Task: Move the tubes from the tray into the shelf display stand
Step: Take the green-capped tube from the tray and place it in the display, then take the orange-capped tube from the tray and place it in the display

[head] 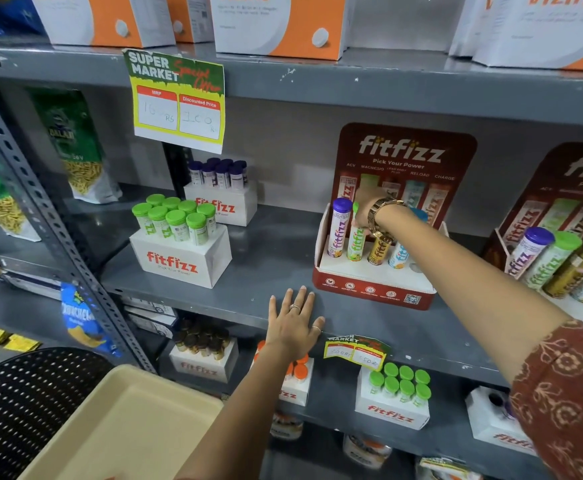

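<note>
A red and white fitfizz display stand point(373, 284) sits on the grey middle shelf point(276, 258). It holds a purple-capped tube point(338, 226), a green-capped tube point(356, 242), a gold tube point(380, 251) and a blue tube point(398, 255), all upright. My right hand point(366, 209) reaches over the stand, its fingers around the top of the green-capped tube. My left hand point(295, 318) lies flat and open on the shelf's front edge. The beige tray point(117, 420) sits at the bottom left; the part I see holds no tubes.
White fitfizz boxes of green-capped tubes point(179, 237) and purple-capped tubes point(219, 188) stand to the left on the same shelf. A second display stand point(560, 258) is at the right. More tube boxes fill the shelf below. A black perforated chair point(23, 403) is beside the tray.
</note>
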